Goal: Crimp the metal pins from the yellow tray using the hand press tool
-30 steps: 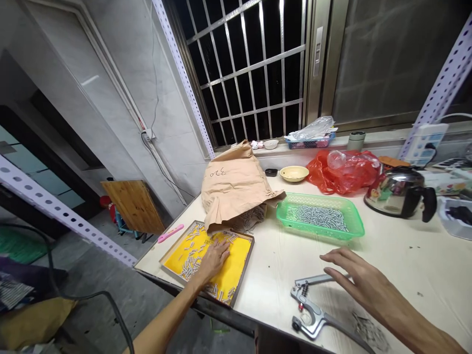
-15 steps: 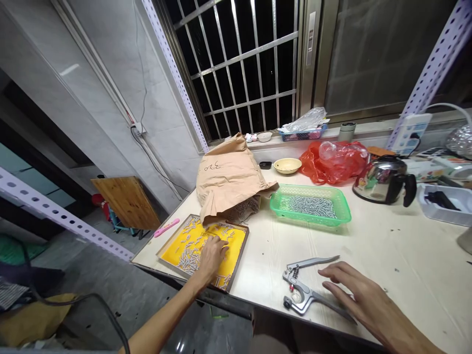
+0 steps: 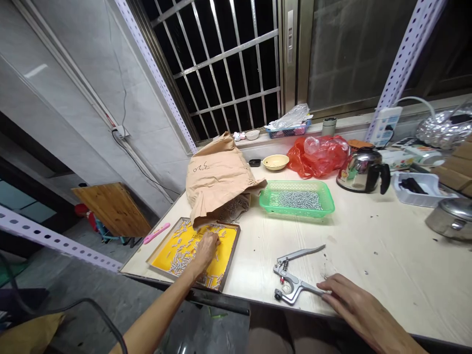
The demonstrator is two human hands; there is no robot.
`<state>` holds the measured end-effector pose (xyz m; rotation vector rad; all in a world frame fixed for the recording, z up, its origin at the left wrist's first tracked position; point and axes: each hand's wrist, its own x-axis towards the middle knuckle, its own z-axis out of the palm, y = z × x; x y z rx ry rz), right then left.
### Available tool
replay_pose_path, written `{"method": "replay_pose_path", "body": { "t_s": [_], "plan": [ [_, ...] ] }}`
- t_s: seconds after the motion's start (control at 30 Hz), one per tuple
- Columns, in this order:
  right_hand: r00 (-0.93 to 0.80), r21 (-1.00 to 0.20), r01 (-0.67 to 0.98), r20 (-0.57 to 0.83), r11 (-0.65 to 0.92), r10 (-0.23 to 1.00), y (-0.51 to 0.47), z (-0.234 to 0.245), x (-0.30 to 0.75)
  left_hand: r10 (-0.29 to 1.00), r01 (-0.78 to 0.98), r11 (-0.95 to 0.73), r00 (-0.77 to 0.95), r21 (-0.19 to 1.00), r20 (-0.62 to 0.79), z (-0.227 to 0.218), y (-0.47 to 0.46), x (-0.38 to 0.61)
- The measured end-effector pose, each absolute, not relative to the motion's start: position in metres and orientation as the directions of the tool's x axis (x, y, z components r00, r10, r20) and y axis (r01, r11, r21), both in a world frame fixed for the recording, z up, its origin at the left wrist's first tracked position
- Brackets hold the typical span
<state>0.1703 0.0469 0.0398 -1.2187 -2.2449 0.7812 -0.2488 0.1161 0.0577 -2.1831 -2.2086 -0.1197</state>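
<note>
1. Left grip [image 3: 206, 250] down in the tray, fingers curled, knuckles up. Is one of the small metal pieces [image 3: 180, 262] pinched there? Can't tell: the back of the hand blocks the fingertips.

2. That shallow yellow-lined tray [image 3: 225, 250] sits at the near edge of the table [image 3: 350, 246]. The thickest heap lies just beside the left grip at eight o'clock, with a looser scatter towards eleven; single pieces blur together.

3. Just past twelve from that hand, here's the paper bag [image 3: 221, 167], lying with its mouth drooping over the tray's far side. More metal shows in the shadowed opening; how much, there's no seeing.

4. Now the key piece of geography: the pliers [image 3: 297, 286], flat on the table between the two hands. They lie between three and four o'clock from the left grip, between nine and ten from the right. Long axis runs roughly nine to three, handles splayed rightward, so the right hand is plainly nearer.

5. Twelve o'clock from the pliers, well apart, the green basket [image 3: 295, 212] holds a bed of similar pieces.

6. And the right grip [image 3: 348, 297], fingertips at the end of the lower handle [image 3: 312, 289], covering its tip. Contact looks likely; whether they've clenched on it, can't tell. Both forearms are cut off by the frame.
</note>
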Motion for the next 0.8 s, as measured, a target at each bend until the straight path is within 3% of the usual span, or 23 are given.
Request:
{"method": "replay_pose_path", "body": {
  "t_s": [0.13,0.27,0.3,0.37,0.43,0.47,0.57,0.8],
  "plan": [
    [-0.501,-0.689,0.578,0.125,0.438,0.857,0.044,0.046,0.167,0.998,0.998,-0.031,0.028,0.052,0.053,0.064,0.116,-0.247],
    [-0.456,-0.628,0.638,0.159,0.446,0.876,0.044,0.053,0.169,0.996,0.991,-0.063,0.056,0.115,0.063,0.076,0.112,-0.231],
    [-0.448,-0.601,0.660,0.167,0.451,0.878,0.045,0.054,0.170,0.998,0.979,-0.040,0.030,0.199,0.056,0.079,0.110,-0.221],
    [-0.448,-0.551,0.696,0.168,0.461,0.878,0.046,0.053,0.171,0.998,0.875,0.065,-0.055,0.480,-0.035,0.084,0.102,-0.195],
    [-0.459,-0.512,0.721,0.150,0.466,0.876,0.047,0.051,0.170,0.970,0.622,0.230,-0.080,0.748,-0.231,0.087,0.091,-0.162],
    [-0.462,-0.496,0.734,0.137,0.464,0.876,0.048,0.049,0.169,0.946,0.496,0.303,-0.054,0.814,-0.319,0.088,0.085,-0.144],
    [-0.465,-0.432,0.778,0.091,0.456,0.880,0.052,0.041,0.163,0.879,0.297,0.453,0.007,0.841,-0.476,0.083,0.072,-0.102],
    [-0.454,-0.295,0.840,0.075,0.455,0.888,0.064,0.036,0.157,0.774,0.265,0.598,0.055,0.756,-0.631,0.062,0.074,-0.077]
  ]
}}
